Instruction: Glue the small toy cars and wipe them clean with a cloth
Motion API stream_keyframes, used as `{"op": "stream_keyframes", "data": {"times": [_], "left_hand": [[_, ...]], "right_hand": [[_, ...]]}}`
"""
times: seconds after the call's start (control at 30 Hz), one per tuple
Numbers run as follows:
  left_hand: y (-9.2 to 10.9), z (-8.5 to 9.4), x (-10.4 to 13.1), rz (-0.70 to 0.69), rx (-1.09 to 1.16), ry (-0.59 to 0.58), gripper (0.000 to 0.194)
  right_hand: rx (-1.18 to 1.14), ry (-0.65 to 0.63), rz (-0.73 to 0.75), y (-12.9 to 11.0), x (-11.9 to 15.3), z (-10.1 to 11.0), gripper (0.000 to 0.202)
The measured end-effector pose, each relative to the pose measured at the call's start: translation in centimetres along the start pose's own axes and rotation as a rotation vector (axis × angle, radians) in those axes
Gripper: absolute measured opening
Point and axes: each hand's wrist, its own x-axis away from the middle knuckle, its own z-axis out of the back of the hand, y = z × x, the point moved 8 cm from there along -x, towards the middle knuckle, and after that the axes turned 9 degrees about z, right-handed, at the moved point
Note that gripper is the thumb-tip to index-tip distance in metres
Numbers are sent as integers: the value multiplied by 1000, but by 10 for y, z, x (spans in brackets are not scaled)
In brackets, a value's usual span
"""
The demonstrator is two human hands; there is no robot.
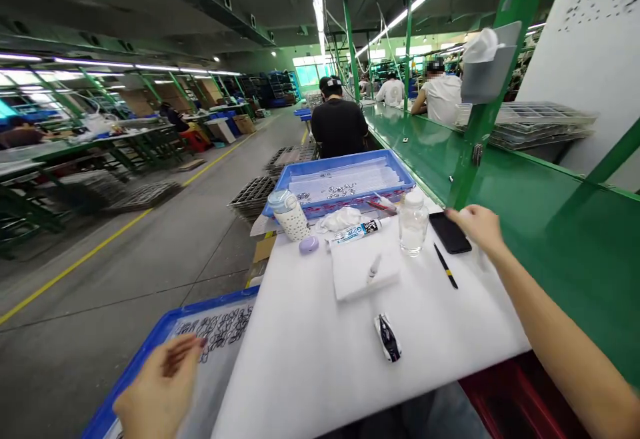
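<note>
Over the blue tray (161, 322) at lower left is my left hand (165, 382), its fingers curled and thumb brought in. Whether a small part is pinched there I cannot make out. Small dark ring-shaped parts (223, 326) lie in rows on that tray's pale liner. My right hand (477, 226) is closed beside the green post, near the black phone (451, 232); anything in its fingers is hidden. On the white table (320, 359) lie a black-and-white car-shaped item (387, 338), dark tweezers (445, 266) with a yellow band, and a white pad (357, 282) bearing a small tube (374, 268).
A clear glass bottle (413, 226), a dotted cup (290, 216), a purple case (309, 245) and a glue tube (357, 232) stand or lie towards the back. Behind them is a second blue tray (400, 171). The green post (467, 166) rises at right; a person (339, 122) sits ahead.
</note>
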Motion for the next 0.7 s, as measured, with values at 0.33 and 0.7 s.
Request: {"op": "stream_keyframes", "data": {"times": [0.33, 0.7], "left_hand": [[99, -86, 150, -755, -412, -423, 62], [114, -100, 130, -726, -377, -636, 42]], "right_hand": [[509, -438, -51, 4, -30, -90, 33], [334, -281, 302, -60, -27, -42, 21]]}}
